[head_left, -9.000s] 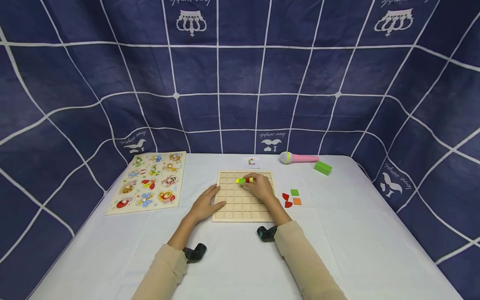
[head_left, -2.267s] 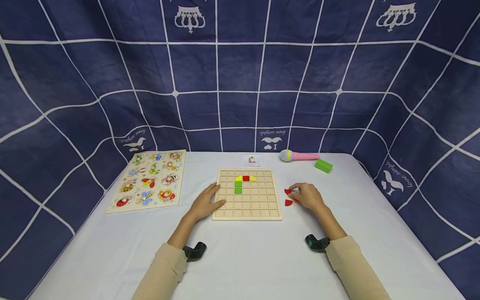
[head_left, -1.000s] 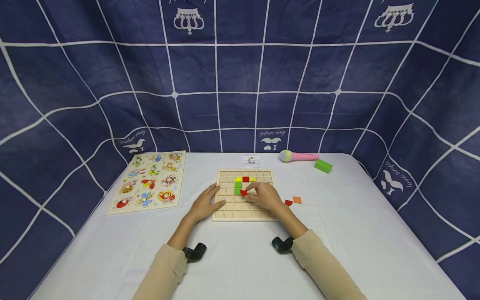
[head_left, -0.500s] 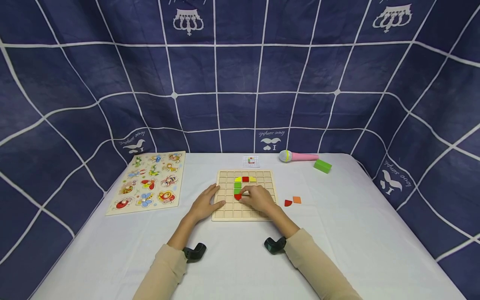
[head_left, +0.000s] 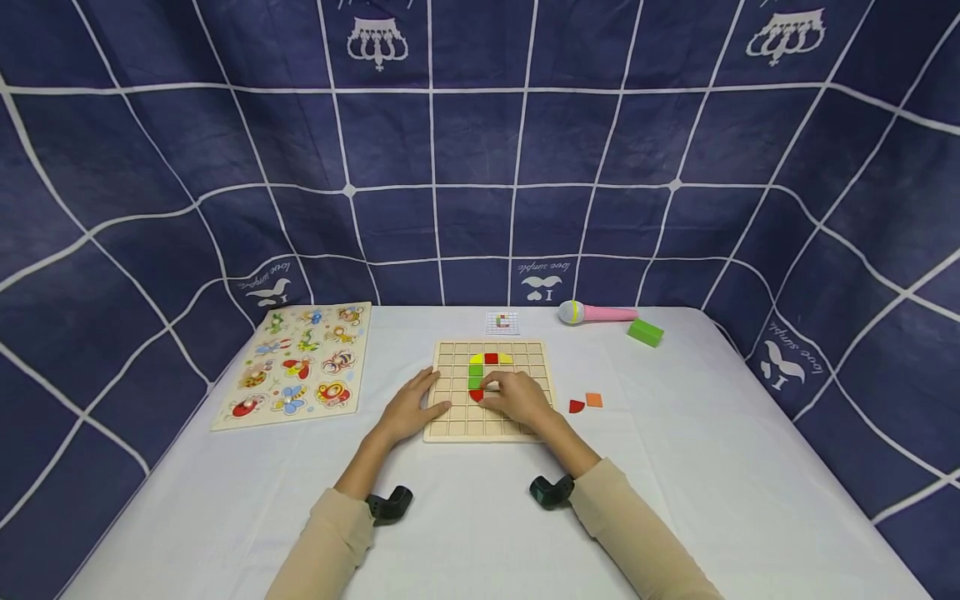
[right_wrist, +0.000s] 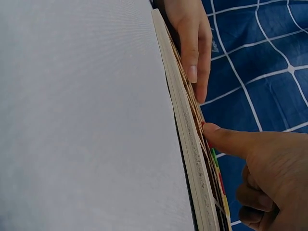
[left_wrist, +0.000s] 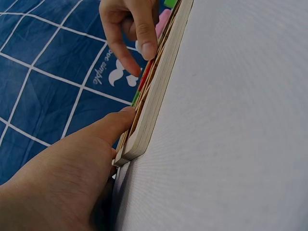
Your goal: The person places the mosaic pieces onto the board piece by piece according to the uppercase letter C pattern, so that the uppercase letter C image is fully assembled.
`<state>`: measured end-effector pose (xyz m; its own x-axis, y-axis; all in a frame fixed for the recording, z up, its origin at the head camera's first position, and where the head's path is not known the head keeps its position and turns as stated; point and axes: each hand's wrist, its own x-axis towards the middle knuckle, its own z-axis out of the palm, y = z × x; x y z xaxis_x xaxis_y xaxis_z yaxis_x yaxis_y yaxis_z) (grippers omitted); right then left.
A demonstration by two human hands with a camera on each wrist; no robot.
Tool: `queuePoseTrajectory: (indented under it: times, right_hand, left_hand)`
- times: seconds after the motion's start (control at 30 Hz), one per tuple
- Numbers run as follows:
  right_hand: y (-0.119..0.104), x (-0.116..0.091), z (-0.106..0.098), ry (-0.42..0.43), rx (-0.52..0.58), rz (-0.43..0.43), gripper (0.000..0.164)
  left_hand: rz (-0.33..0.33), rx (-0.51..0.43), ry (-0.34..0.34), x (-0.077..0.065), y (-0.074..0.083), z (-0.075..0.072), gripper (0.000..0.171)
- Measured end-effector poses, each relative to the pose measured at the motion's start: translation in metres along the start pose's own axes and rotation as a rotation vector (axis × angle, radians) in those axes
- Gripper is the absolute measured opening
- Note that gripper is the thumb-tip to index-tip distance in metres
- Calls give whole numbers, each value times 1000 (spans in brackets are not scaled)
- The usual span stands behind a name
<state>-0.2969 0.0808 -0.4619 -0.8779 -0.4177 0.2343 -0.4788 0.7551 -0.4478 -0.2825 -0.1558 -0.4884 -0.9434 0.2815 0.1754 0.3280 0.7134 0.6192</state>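
Note:
A pale wooden grid board (head_left: pixel 457 416) lies in the middle of the white table. My left hand (head_left: pixel 407 408) rests at its left edge, thumb on the board and fingers straight. My right hand (head_left: pixel 519 397) pinches a red quarter-circle tile (head_left: pixel 476 396) at the board, its thumb tip (right_wrist: pixel 210 128) right at the tile. Above this tile, two green square tiles (head_left: pixel 476 377) form a column. A red square tile (head_left: pixel 491 358) sits in the top row between yellow rounded tiles (head_left: pixel 506 358). The right fingers hide part of the board.
Right of the board lie another red quarter-circle tile (head_left: pixel 576 407) and an orange square tile (head_left: pixel 594 400). Behind the board is a small pattern card (head_left: pixel 502 323). A pink toy microphone (head_left: pixel 600 313) and green block (head_left: pixel 646 333) stand back right; an insect puzzle board (head_left: pixel 300 367) lies left.
My right hand took a red quarter-circle tile from the right and brought it under the green tiles. Two green tiles joined the board earlier. My left hand has stayed put.

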Motion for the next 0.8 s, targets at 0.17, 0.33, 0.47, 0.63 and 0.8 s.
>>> queuePoseTrajectory:
  times: [0.17, 0.33, 0.47, 0.63, 0.8]
  right_hand:
    - [4, -6, -8, 12, 40, 7, 29]
    - [16, -20, -29, 15, 80, -3, 30]
    - [35, -34, -46, 18, 93, 5, 30]
    - [64, -55, -67, 47, 76, 46, 35]
    - [90, -75, -83, 76, 90, 97, 37]
  left_hand:
    - [28, 0, 28, -2, 1, 0, 73]
    - [13, 4, 12, -1, 0, -1, 72]
    - [-10, 28, -9, 1, -1, -1, 71]
    - [-21, 30, -20, 2, 0, -1, 71]
    - [-29, 19, -20, 1, 2, -1, 71]
